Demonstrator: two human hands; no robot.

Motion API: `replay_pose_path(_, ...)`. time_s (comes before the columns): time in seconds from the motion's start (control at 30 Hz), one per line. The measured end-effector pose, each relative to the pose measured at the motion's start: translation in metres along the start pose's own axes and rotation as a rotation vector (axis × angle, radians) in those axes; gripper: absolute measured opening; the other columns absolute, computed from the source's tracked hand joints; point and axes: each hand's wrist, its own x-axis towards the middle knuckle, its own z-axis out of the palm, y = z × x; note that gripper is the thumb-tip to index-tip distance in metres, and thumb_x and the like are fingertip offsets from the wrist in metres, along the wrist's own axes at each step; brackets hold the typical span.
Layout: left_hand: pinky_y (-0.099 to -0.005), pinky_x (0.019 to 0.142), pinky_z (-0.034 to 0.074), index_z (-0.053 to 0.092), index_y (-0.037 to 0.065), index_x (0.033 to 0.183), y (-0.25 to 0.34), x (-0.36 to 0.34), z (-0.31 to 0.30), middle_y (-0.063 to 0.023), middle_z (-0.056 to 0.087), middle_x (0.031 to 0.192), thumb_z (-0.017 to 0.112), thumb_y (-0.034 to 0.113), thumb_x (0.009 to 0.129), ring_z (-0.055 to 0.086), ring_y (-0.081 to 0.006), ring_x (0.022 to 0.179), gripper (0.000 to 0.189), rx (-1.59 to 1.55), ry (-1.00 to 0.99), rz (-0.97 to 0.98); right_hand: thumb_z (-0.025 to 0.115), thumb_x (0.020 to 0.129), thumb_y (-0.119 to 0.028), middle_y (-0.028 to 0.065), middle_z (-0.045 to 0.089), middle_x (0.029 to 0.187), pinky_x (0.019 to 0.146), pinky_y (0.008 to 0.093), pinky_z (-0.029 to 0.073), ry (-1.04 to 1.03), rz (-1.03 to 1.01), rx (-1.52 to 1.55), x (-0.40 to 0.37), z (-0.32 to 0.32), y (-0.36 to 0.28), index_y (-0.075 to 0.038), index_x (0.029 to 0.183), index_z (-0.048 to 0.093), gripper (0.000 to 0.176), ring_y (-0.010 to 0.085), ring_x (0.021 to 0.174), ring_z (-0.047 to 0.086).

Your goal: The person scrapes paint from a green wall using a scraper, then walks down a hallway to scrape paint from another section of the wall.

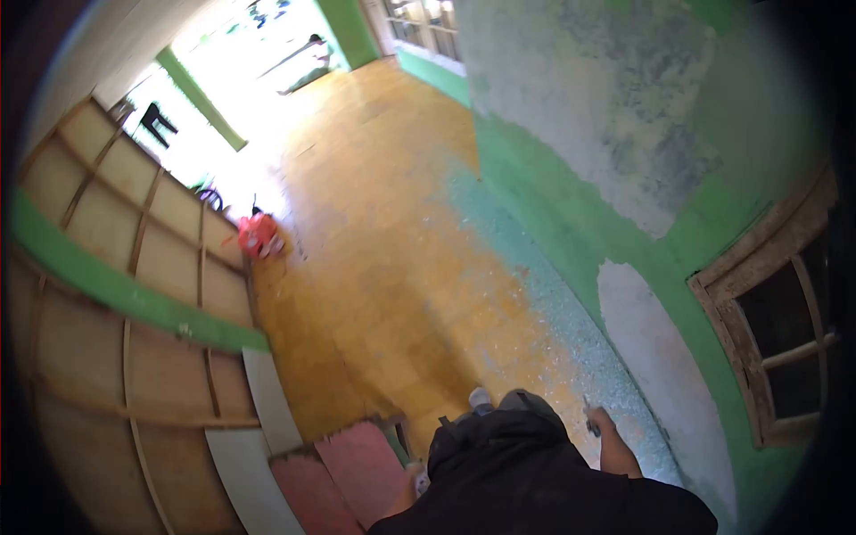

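Observation:
My right hand hangs at my side near the green wall, its fingers closed round a small hand tool with a dark handle and a thin tip. Its exact kind is too small to tell. At the lower middle, my left hand is partly hidden by my dark shirt. A small whitish thing shows at its fingers, too blurred to name. Beyond my right hand is the wall, its green paint gone in large grey patches. Pale flakes lie scattered along its foot.
Pink boards and white panels lie at the lower left beside a wood-framed partition. A red bag sits on the yellow floor. A wooden window is at right. Another person is at the bright far opening.

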Motion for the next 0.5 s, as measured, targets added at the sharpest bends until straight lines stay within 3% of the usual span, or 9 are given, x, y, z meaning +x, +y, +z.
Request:
replay_pose_path(0.03, -0.0443, 0.045, 0.046, 0.065, 0.009, 0.120, 0.036, 0.026, -0.035, -0.0102, 0.059, 0.065, 0.071, 0.027, 0.085, 0.057, -0.0240, 0.048, 0.040, 0.054, -0.023, 0.025, 0.056, 0.094, -0.049, 0.0143, 0.062, 0.059, 0.051, 0.0404, 0.049, 0.028, 0.043, 0.246, -0.044, 0.006, -0.012, -0.001, 0.084, 0.070, 0.052, 0.0221, 0.055, 0.064)
replay_pose_path(0.13, -0.0444, 0.044, 0.046, 0.063, 0.011, 0.125, 0.178, 0.113, -0.136, -0.0106, 0.060, 0.067, 0.071, 0.026, 0.084, 0.056, -0.0246, 0.047, 0.044, 0.207, 0.015, 0.170, 0.054, 0.090, -0.075, 0.0107, 0.054, 0.059, 0.041, 0.0448, 0.040, -0.077, 0.304, 0.431, -0.117, 0.005, -0.051, -0.007, 0.073, 0.053, 0.070, 0.0244, 0.045, 0.054)
replay_pose_path(0.17, -0.0445, 0.043, 0.046, 0.063, 0.011, 0.127, 0.228, 0.139, -0.161, -0.0107, 0.061, 0.067, 0.071, 0.026, 0.084, 0.056, -0.0248, 0.046, 0.046, 0.240, 0.064, 0.222, 0.050, 0.085, -0.084, 0.0093, 0.049, 0.057, 0.040, 0.0435, 0.036, -0.060, 0.187, 0.496, -0.111, 0.028, -0.033, -0.011, 0.069, 0.043, 0.075, 0.0236, 0.044, 0.050)
replay_pose_path(0.2, -0.0421, 0.045, 0.047, 0.062, 0.011, 0.129, 0.273, 0.188, -0.190, -0.0092, 0.058, 0.066, 0.069, 0.029, 0.085, 0.056, -0.0226, 0.049, 0.048, 0.331, 0.104, 0.293, 0.055, 0.093, -0.071, 0.0096, 0.050, 0.056, 0.038, 0.0405, 0.037, -0.066, 0.258, 0.599, -0.098, 0.049, -0.023, -0.011, 0.070, 0.047, 0.065, 0.0226, 0.044, 0.051)
replay_pose_path(0.23, -0.0382, 0.046, 0.047, 0.059, 0.009, 0.136, 0.367, 0.131, -0.187, -0.0064, 0.055, 0.064, 0.064, 0.027, 0.088, 0.054, -0.0199, 0.050, 0.051, 0.169, 0.217, 0.148, 0.057, 0.096, -0.056, 0.0099, 0.053, 0.057, 0.040, 0.0391, 0.039, -0.052, 0.248, 0.733, -0.096, 0.067, -0.020, -0.008, 0.077, 0.056, 0.051, 0.0214, 0.044, 0.053)
replay_pose_path(0.27, -0.0358, 0.046, 0.045, 0.065, 0.006, 0.130, 0.408, 0.149, -0.198, -0.0033, 0.051, 0.061, 0.060, 0.024, 0.091, 0.051, -0.0183, 0.049, 0.044, 0.094, 0.255, 0.308, 0.059, 0.098, -0.041, 0.0102, 0.057, 0.059, 0.041, 0.0376, 0.041, -0.033, 0.226, 0.866, -0.096, 0.079, -0.024, -0.006, 0.084, 0.064, 0.039, 0.0202, 0.044, 0.055)
replay_pose_path(0.37, -0.0351, 0.047, 0.045, 0.075, 0.005, 0.111, 0.542, 0.171, -0.195, -0.0026, 0.050, 0.060, 0.061, 0.025, 0.091, 0.051, -0.0171, 0.049, 0.032, 0.011, 0.315, 0.426, 0.062, 0.096, -0.027, 0.0088, 0.053, 0.059, 0.040, 0.0384, 0.040, 0.010, 0.059, 1.114, -0.082, 0.099, -0.058, -0.007, 0.084, 0.062, 0.024, 0.0222, 0.044, 0.055)
replay_pose_path(0.43, -0.0348, 0.047, 0.046, 0.079, 0.007, 0.100, 0.611, 0.179, -0.168, -0.0024, 0.051, 0.059, 0.062, 0.027, 0.091, 0.051, -0.0167, 0.049, 0.028, 0.012, 0.295, 0.543, 0.061, 0.095, -0.024, 0.0082, 0.051, 0.058, 0.040, 0.0386, 0.041, 0.022, 0.181, 1.179, -0.041, 0.100, -0.105, -0.007, 0.083, 0.061, 0.020, 0.0229, 0.044, 0.054)
replay_pose_path(0.5, -0.0357, 0.049, 0.048, 0.079, 0.006, 0.096, 0.645, 0.199, -0.141, -0.0057, 0.056, 0.061, 0.064, 0.030, 0.090, 0.056, -0.0183, 0.051, 0.029, 0.196, 0.142, 0.501, 0.059, 0.094, -0.021, 0.0086, 0.051, 0.058, 0.039, 0.0393, 0.042, 0.113, 0.237, 1.261, -0.021, 0.085, -0.145, -0.008, 0.082, 0.059, 0.018, 0.0236, 0.043, 0.053)
